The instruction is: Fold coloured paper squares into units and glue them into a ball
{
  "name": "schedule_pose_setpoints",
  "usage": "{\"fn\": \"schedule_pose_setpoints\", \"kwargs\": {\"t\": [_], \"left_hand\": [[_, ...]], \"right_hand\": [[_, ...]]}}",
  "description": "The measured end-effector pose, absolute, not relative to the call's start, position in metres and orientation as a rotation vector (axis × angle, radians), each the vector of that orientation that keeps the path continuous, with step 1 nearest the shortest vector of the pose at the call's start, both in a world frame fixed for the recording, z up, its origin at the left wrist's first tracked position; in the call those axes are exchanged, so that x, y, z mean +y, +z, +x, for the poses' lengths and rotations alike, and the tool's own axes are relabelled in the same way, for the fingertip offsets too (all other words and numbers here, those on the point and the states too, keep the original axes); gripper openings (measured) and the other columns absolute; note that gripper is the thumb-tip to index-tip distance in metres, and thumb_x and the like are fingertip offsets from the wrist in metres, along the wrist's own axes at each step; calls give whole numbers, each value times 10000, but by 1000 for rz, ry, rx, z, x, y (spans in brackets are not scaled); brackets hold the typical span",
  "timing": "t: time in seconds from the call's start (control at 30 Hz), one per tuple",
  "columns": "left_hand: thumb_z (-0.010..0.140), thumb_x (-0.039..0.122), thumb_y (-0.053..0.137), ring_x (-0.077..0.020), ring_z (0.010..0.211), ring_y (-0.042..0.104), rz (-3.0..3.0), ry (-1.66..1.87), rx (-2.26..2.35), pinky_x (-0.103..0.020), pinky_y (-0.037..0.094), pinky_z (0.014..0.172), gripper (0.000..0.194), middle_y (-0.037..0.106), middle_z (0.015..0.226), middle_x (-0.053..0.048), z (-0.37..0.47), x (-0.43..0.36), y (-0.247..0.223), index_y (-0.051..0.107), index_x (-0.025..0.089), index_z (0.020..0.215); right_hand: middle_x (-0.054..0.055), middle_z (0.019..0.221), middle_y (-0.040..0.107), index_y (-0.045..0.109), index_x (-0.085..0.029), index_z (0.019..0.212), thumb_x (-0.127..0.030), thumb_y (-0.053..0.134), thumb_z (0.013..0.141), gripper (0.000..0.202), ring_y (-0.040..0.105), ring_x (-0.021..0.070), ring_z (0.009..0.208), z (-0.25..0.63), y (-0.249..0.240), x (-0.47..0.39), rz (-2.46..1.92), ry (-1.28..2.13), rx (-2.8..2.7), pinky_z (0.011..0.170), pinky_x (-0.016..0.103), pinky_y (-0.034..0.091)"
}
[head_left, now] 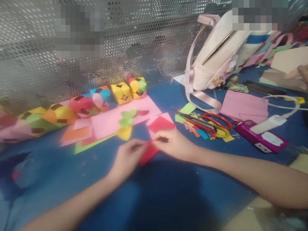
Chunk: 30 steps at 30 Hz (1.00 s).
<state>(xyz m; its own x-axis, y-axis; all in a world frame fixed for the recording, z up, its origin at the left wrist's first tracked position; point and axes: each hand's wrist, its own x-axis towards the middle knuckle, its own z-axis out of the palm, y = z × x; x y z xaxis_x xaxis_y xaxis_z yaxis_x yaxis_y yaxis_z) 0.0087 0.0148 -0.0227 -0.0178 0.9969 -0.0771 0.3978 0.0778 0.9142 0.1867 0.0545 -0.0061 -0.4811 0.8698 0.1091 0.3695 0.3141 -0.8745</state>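
Note:
Both hands meet near the middle of the blue table [106,192], pinching one piece of red paper [148,154]. My left hand [128,155] is closed on its left side, and my right hand [175,143] grips its upper right edge. Just above my right hand lies another red paper [161,124] over a pink sheet. Green and yellow cut paper pieces [126,119] sit on a large pink sheet [106,123] behind my left hand. Motion blur hides the exact folds of the held paper.
Colourful folded paper balls [83,106] line the perforated metal panel [115,45]. Right of my hands are red-handled scissors [211,123] on paper scraps, a purple device [264,136] with a white plug, a pink bag [214,54] and another person's hand [303,73].

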Motion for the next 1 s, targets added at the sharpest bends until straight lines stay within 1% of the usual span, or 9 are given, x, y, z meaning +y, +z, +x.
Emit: {"fn": "schedule_pose_setpoints", "kwargs": {"t": [0.2,0.37,0.43,0.53,0.67,0.8,0.93,1.0], "left_hand": [[769,351,610,-138,649,599,1457,909,1520,-217,451,571,196,683,704,-24,8,14,-23,682,169,780],[762,339,614,-130,630,584,1438,905,1528,-217,450,569,187,675,701,-23,9,12,-24,678,164,782],[759,331,614,-129,626,585,1431,890,1520,-215,448,563,177,674,703,-20,9,12,-24,675,165,781],[758,310,612,-128,619,587,1439,864,1518,-215,447,563,152,678,710,-17,10,12,-24,666,168,770],[764,302,604,-148,690,620,1452,842,1497,-230,468,629,142,701,774,-23,10,13,-21,662,175,794],[802,369,562,-183,823,638,1521,799,1467,-254,480,714,238,718,926,-34,10,14,-15,693,197,901],[815,399,545,-194,819,646,1573,788,1479,-261,484,727,272,728,904,-34,9,14,-15,714,191,862],[811,395,552,-192,810,650,1574,820,1497,-256,485,718,265,730,900,-32,9,13,-16,716,193,861]], "right_hand": [[12,695,652,625,-149,703,-125,508,743,126,580,127,649,188,-8,55,-1081,1164,-1971,622,236,447],[29,744,672,646,-143,793,-164,559,738,105,593,136,658,187,-8,53,-1063,1198,-1983,608,235,452],[25,741,675,648,-146,782,-168,559,754,96,595,133,661,187,-8,53,-1067,1170,-2004,611,231,447],[12,731,673,644,-151,742,-128,522,780,129,594,121,666,187,-7,53,-1054,1102,-2049,627,219,438],[4,717,662,641,-155,727,-105,510,793,155,591,115,669,188,-7,53,-996,1026,-2103,632,211,432],[12,743,675,650,-157,744,-118,517,804,151,605,121,696,188,-8,53,-956,1004,-2092,652,214,438],[8,745,674,646,-159,742,-127,524,798,138,602,121,698,188,-8,52,-963,1061,-2045,658,214,442],[6,751,665,640,-156,763,-158,519,809,129,589,116,688,188,-6,52,-961,1104,-2013,643,212,438]]}}
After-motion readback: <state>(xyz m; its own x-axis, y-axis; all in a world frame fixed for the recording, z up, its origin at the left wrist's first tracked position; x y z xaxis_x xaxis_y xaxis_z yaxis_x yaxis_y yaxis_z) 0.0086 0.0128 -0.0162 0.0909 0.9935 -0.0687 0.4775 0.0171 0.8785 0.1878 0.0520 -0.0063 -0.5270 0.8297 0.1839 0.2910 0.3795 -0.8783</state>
